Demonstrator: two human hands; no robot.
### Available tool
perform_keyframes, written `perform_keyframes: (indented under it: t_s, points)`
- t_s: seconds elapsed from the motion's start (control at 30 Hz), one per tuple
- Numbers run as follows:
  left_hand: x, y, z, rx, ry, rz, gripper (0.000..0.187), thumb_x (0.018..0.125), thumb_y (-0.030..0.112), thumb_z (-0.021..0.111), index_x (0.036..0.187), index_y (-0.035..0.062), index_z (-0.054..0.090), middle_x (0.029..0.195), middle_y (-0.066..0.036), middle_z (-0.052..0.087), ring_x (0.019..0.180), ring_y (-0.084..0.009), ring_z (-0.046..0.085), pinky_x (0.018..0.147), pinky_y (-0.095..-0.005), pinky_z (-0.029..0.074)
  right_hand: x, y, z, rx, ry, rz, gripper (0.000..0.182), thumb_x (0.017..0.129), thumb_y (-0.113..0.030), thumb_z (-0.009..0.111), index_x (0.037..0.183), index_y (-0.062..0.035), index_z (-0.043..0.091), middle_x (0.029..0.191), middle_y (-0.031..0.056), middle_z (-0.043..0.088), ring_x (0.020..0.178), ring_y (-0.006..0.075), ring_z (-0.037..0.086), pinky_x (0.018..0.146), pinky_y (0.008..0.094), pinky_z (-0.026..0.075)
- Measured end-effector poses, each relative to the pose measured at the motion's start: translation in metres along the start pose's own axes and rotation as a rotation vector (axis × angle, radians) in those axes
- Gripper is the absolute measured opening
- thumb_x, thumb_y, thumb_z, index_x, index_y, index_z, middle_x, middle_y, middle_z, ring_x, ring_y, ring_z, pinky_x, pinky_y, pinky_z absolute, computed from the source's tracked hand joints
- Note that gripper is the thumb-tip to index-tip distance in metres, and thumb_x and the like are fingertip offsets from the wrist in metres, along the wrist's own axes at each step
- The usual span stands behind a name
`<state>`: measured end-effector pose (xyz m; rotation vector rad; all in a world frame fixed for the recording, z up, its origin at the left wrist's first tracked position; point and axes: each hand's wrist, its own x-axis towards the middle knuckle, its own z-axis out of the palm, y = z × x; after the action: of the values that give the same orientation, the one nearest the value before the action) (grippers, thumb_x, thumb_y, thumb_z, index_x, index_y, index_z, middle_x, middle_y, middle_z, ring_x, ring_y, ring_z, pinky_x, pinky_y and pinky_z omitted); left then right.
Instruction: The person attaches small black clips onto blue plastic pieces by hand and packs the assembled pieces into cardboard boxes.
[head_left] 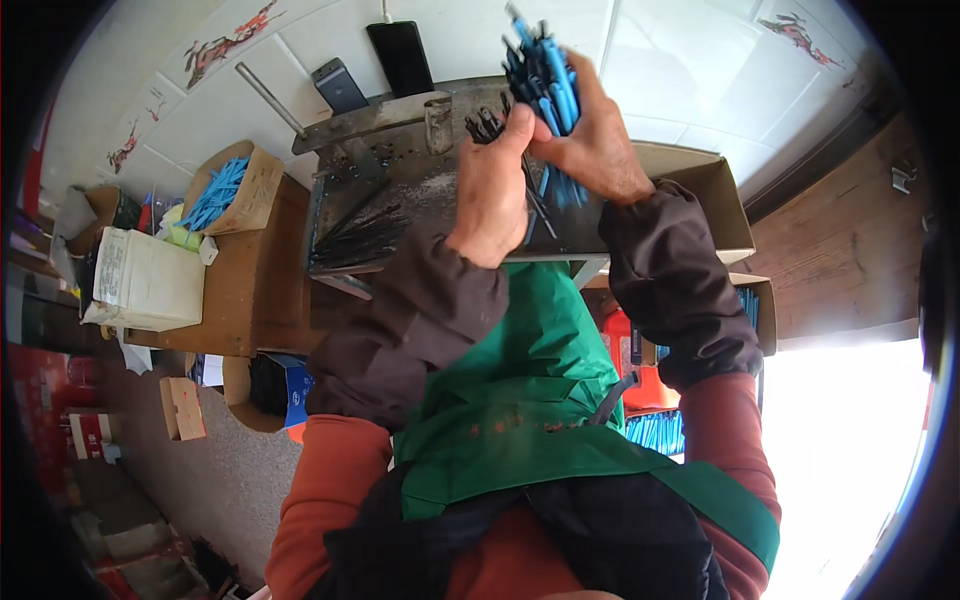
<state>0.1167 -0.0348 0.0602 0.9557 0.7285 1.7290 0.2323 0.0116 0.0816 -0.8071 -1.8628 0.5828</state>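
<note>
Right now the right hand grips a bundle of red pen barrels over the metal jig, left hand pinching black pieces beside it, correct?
Not quite: the bundle of pen barrels in the right hand is blue, not red. The head view shows it. The rest holds: it is over the metal jig, and the left hand pinches black pieces beside it.

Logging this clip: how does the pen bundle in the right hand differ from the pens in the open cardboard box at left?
The pen bundle stands upright, gripped by the right hand; the boxed pens lie slanted and loose. The bundle shows dark parts; the boxed pens look plain blue. Both are blue.
</note>
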Motion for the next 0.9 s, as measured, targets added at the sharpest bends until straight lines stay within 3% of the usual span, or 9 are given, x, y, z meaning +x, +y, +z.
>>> perform_keyframes:
  t_s: [0.1, 0.13, 0.23, 0.5, 0.63, 0.7, 0.73, 0.83, 0.9]
  points:
    - [-0.006, 0.015, 0.004, 0.301, -0.173, 0.166, 0.024, 0.093, 0.020, 0.054, 0.076, 0.0026, 0.059, 0.077, 0.000, 0.057, 0.078, -0.0086, 0.051, 0.074, -0.0242, 0.040, -0.010, 0.008, 0.009, 0.065, 0.211, -0.224, 0.078, 0.068, -0.014, 0.076, 0.131, -0.0030, 0.032, 0.108, 0.0203, 0.057, 0.099, 0.0305, 0.059, 0.085, 0.0367, 0.046]
    - [-0.006, 0.003, -0.005, 0.333, -0.170, 0.122, 0.019, 0.092, 0.014, 0.055, 0.105, 0.0005, 0.056, 0.079, 0.001, 0.057, 0.074, -0.0054, 0.049, 0.069, -0.0207, 0.039, -0.018, 0.025, 0.018, 0.122, 0.187, -0.156, 0.078, 0.068, -0.013, 0.075, 0.132, -0.0032, 0.031, 0.111, 0.0205, 0.055, 0.101, 0.0311, 0.058, 0.086, 0.0369, 0.046]
    - [-0.003, -0.032, -0.032, 0.396, -0.201, -0.039, 0.023, 0.092, 0.013, 0.055, 0.111, 0.0005, 0.055, 0.077, 0.002, 0.056, 0.073, -0.0055, 0.049, 0.070, -0.0205, 0.040, -0.039, 0.057, 0.031, 0.131, 0.087, 0.013, 0.072, 0.071, -0.010, 0.073, 0.131, -0.0030, 0.033, 0.110, 0.0199, 0.056, 0.102, 0.0321, 0.058, 0.086, 0.0370, 0.046]
    - [-0.003, -0.028, -0.026, 0.471, -0.149, -0.021, 0.019, 0.090, 0.017, 0.055, 0.090, -0.0001, 0.062, 0.073, 0.000, 0.059, 0.072, -0.0083, 0.053, 0.071, -0.0236, 0.041, -0.039, 0.052, 0.023, 0.209, 0.009, 0.029, 0.070, 0.072, -0.014, 0.074, 0.129, -0.0035, 0.036, 0.108, 0.0198, 0.057, 0.101, 0.0341, 0.058, 0.084, 0.0380, 0.046]
    - [0.007, -0.027, -0.029, 0.040, -0.002, -0.237, 0.019, 0.090, 0.018, 0.057, 0.078, 0.0042, 0.059, 0.075, -0.001, 0.058, 0.074, -0.0117, 0.053, 0.074, -0.0268, 0.041, -0.031, 0.064, 0.020, 0.141, -0.058, 0.098, 0.074, 0.064, -0.019, 0.079, 0.124, -0.0014, 0.039, 0.095, 0.0245, 0.061, 0.095, 0.0399, 0.059, 0.081, 0.0417, 0.047]
    - [0.011, -0.017, -0.023, -0.125, -0.037, -0.272, 0.017, 0.092, 0.018, 0.056, 0.081, 0.0057, 0.056, 0.079, -0.002, 0.055, 0.078, -0.0128, 0.051, 0.076, -0.0271, 0.040, -0.026, 0.058, 0.010, 0.192, -0.122, 0.181, 0.077, 0.062, -0.018, 0.080, 0.127, -0.0015, 0.039, 0.095, 0.0173, 0.063, 0.090, 0.0247, 0.061, 0.081, 0.0351, 0.046]
    - [0.017, -0.015, -0.025, -0.194, -0.113, -0.312, 0.018, 0.094, 0.020, 0.051, 0.085, 0.0052, 0.053, 0.084, -0.002, 0.054, 0.088, -0.0148, 0.051, 0.084, -0.0284, 0.039, -0.026, 0.052, 0.008, 0.235, 0.022, 0.136, 0.070, 0.061, -0.014, 0.078, 0.120, -0.0010, 0.044, 0.093, 0.0143, 0.062, 0.087, 0.0225, 0.060, 0.079, 0.0343, 0.047]
    - [0.022, -0.013, -0.006, -0.207, -0.207, -0.352, 0.026, 0.097, 0.025, 0.044, 0.083, 0.0035, 0.050, 0.108, -0.011, 0.055, 0.112, -0.0225, 0.047, 0.101, -0.0342, 0.032, -0.021, 0.056, -0.005, 0.282, 0.185, 0.156, 0.061, 0.059, -0.014, 0.075, 0.110, 0.0000, 0.046, 0.091, 0.0210, 0.061, 0.084, 0.0316, 0.061, 0.076, 0.0373, 0.047]
    - [0.021, -0.014, 0.018, -0.239, -0.310, -0.332, 0.029, 0.098, 0.026, 0.042, 0.083, 0.0030, 0.050, 0.122, -0.017, 0.050, 0.122, -0.0263, 0.042, 0.106, -0.0364, 0.027, -0.018, 0.077, -0.015, 0.411, 0.259, 0.177, 0.059, 0.057, -0.012, 0.075, 0.109, -0.0005, 0.049, 0.090, 0.0140, 0.061, 0.085, 0.0250, 0.060, 0.077, 0.0346, 0.047]
